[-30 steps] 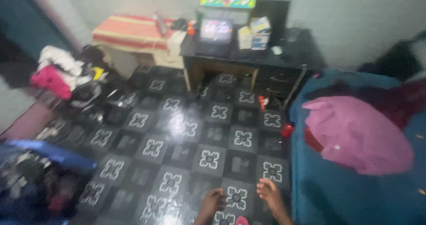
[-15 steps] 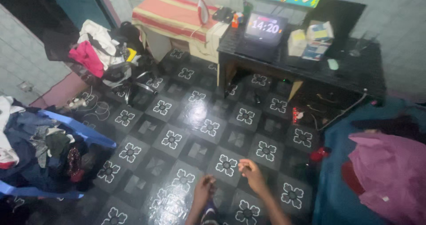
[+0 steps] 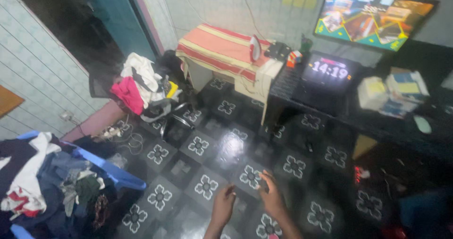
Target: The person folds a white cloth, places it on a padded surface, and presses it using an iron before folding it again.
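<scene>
1. Blue plastic chair (image 3: pixel 111 170), far left of the dark patterned floor (image 3: pixel 198 147): heaped with clothes (image 3: pixel 42 187), so it looks used as a dump spot rather than a seat.
2. Power strip and white cables (image 3: pixel 115 134) on the floor past the chair, against the pink wall base. Probably sits there to reach the wall socket (image 3: pixel 66 116).
3. Second clothes pile (image 3: pixel 141 88), white, pink and dark pieces, heaped up off the floor by the doorway; what carries it is unclear.
4. Left hand (image 3: pixel 223 204), low centre over the floor: fingers loosely curled, holds nothing, touches nothing I can see.
5. Right hand (image 3: pixel 271 195), just right of the left hand: fingers spread, palm down, empty. The hands are apart, close to each other, both hovering above the tiles; nearest thing to either is the floor itself.
6. Small table with striped red-and-cream cloth (image 3: pixel 222 50), beyond the hands against the back wall. A clothes iron (image 3: pixel 255 48) stands upright on its heel there, soleplate off the cloth, so likely parked that way to avoid scorching.
7. Black desk (image 3: pixel 377 125), right of the striped table: open laptop (image 3: pixel 328 74) with lit screen, a stack of books or boxes (image 3: pixel 394 90) to its right.
8. Wall screen (image 3: pixel 375 17) above the desk, lit with a colourful picture.
</scene>
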